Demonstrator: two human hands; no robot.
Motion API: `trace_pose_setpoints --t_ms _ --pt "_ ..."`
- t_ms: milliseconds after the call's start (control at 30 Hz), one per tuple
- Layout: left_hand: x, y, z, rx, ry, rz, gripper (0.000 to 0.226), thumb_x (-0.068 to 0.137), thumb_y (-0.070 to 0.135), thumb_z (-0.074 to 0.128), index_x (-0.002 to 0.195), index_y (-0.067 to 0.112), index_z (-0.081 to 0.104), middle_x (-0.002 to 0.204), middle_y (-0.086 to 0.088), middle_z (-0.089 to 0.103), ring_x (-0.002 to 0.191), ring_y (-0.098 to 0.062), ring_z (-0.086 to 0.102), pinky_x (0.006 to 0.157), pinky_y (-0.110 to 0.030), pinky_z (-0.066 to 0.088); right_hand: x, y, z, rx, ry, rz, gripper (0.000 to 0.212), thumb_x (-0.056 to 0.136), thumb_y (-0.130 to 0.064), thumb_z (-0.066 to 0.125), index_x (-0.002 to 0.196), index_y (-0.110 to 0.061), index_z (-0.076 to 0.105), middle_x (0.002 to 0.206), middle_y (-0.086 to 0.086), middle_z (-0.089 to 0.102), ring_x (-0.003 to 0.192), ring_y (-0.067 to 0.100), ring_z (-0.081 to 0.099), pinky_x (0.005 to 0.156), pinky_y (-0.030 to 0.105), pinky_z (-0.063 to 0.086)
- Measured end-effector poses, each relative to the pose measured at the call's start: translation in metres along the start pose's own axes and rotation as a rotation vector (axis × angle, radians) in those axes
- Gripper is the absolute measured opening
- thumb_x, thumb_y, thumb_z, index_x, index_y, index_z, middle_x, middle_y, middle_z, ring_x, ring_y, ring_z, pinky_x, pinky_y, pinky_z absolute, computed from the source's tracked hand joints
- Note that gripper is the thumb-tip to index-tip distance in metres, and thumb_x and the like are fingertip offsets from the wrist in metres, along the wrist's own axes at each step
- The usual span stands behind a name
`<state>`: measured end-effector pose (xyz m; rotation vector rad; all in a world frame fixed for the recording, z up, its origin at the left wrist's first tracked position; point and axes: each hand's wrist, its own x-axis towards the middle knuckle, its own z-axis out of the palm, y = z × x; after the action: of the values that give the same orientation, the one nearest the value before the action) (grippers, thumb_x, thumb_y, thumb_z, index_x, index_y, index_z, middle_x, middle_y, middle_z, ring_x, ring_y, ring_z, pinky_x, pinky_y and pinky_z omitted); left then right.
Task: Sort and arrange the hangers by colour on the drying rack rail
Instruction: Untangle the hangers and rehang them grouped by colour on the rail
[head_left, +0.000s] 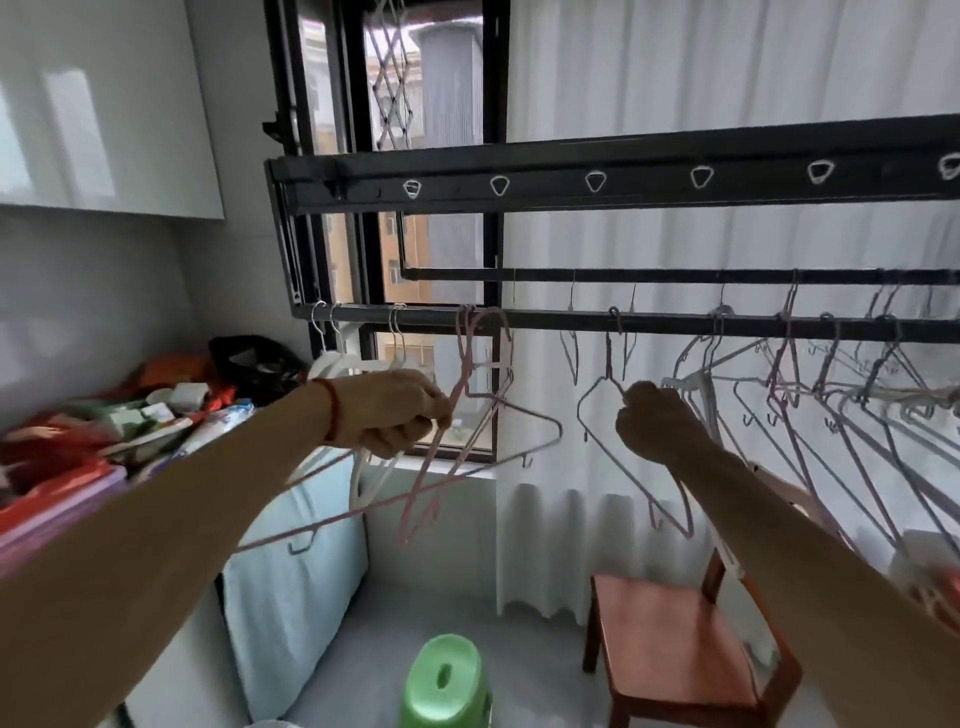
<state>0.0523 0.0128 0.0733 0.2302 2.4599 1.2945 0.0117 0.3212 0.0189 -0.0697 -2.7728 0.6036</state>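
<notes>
Both hands on hangers below the rail (675, 319).

Left hand (400, 415) grips a pink hanger (457, 400) hooked on the rail's left part; white hangers (337, 364) hang further left. Right hand (660, 423) is closed round a grey hanger (602, 395) hooked mid-rail. Mixed hangers (831, 395) crowd the rail's right end.

Two hands (400, 415), one chair (675, 644), one stool (447, 680)

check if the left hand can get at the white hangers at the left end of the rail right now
Probably not straight away. The left hand is right beside the white hangers on the rail with nothing between them, but its fingers are curled round pink hangers, so it would need to free them first.
</notes>
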Motion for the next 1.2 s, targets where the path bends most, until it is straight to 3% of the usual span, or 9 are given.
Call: trace_pose_setpoints --t_ms 133,233,500,600,767,933,1000,1133,1200 --pt "0.025 0.015 0.020 -0.369 0.036 -0.015 0.028 0.107 0.016 0.030 0.096 0.007 0.054 0.056 0.004 0.022 0.038 -0.008 0.017 0.036 -0.016 0.017 0.012 0.001 0.002 0.261 0.088 0.036 0.032 0.082 -0.022 0.049 0.103 -0.005 0.066 0.112 0.016 0.068 0.102 0.033 0.065 0.082 0.031 0.051" --pt "0.046 0.033 0.029 -0.546 0.046 0.005 0.033 0.106 0.009 0.024 0.090 0.005 0.054 0.051 0.004 0.026 0.035 -0.007 0.020 0.033 -0.016 0.018 0.016 -0.006 -0.002 0.339 0.130 0.053 0.031 0.084 -0.018 0.050 0.106 -0.005 0.068 0.105 0.017 0.070 0.091 0.034 0.069 0.079 0.039 0.059" --pt "0.098 0.057 0.032 -0.679 0.208 0.014 0.028 0.096 -0.006 0.019 0.088 0.007 0.043 0.062 -0.012 0.051 0.032 -0.008 0.028 0.036 -0.016 0.025 0.039 -0.020 -0.010 0.342 0.015 0.107 0.017 0.088 -0.007 0.052 0.099 0.001 0.062 0.087 0.016 0.067 0.070 0.032 0.065 0.051 0.030 0.048" --pt "0.108 0.052 0.034 -0.626 0.259 -0.025 0.022 0.095 -0.009 0.024 0.093 0.003 0.042 0.077 -0.018 0.052 0.033 -0.009 0.032 0.036 -0.019 0.031 0.045 -0.020 -0.006 0.312 0.016 0.111 0.012 0.083 -0.005 0.058 0.093 0.000 0.063 0.080 0.019 0.069 0.059 0.029 0.068 0.045 0.027 0.048" --pt "0.109 0.032 0.043 -0.492 0.332 -0.059 0.016 0.100 -0.008 0.031 0.100 -0.004 0.047 0.083 -0.019 0.057 0.043 -0.010 0.039 0.042 -0.023 0.041 0.051 -0.018 0.007 0.274 0.032 0.079 0.017 0.084 -0.011 0.058 0.100 -0.004 0.061 0.101 0.016 0.065 0.088 0.036 0.068 0.056 0.029 0.047" --pt "0.102 0.026 0.044 -0.318 0.414 0.039 0.015 0.099 -0.004 0.044 0.108 -0.012 0.053 0.091 -0.022 0.061 0.070 -0.024 0.062 0.068 -0.039 0.060 0.064 -0.031 -0.008 0.292 0.029 0.082 0.011 0.081 -0.002 0.058 0.090 0.000 0.064 0.088 0.018 0.070 0.061 0.027 0.064 0.046 0.026 0.045" --pt "0.103 0.024 0.043 -0.030 0.485 0.075 0.023 0.095 0.001 0.050 0.114 -0.010 0.058 0.101 -0.022 0.064 0.083 -0.026 0.064 0.078 -0.039 0.059 0.068 -0.034 -0.010 0.276 -0.006 0.077 0.014 0.081 0.002 0.053 0.089 0.001 0.064 0.084 0.018 0.071 0.054 0.024 0.062 0.045 0.027 0.046" --pt "0.088 0.030 0.061 0.362 0.829 0.411 0.032 0.086 0.002 0.057 0.116 0.006 0.064 0.117 -0.013 0.063 0.110 -0.026 0.061 0.098 -0.036 0.052 0.050 -0.037 0.002 0.131 -0.076 0.043 0.006 0.088 -0.004 0.052 0.094 -0.004 0.055 0.099 0.016 0.068 0.072 0.028 0.062 0.058 0.032 0.050" --pt "0.079 0.034 0.077 0.335 0.726 0.500 0.032 0.087 0.001 0.058 0.118 0.007 0.065 0.119 -0.010 0.065 0.111 -0.022 0.061 0.100 -0.033 0.051 0.030 -0.033 0.013 0.013 -0.124 0.018 0.013 0.092 -0.007 0.052 0.105 -0.005 0.054 0.095 0.013 0.059 0.077 0.028 0.057 0.066 0.033 0.049"
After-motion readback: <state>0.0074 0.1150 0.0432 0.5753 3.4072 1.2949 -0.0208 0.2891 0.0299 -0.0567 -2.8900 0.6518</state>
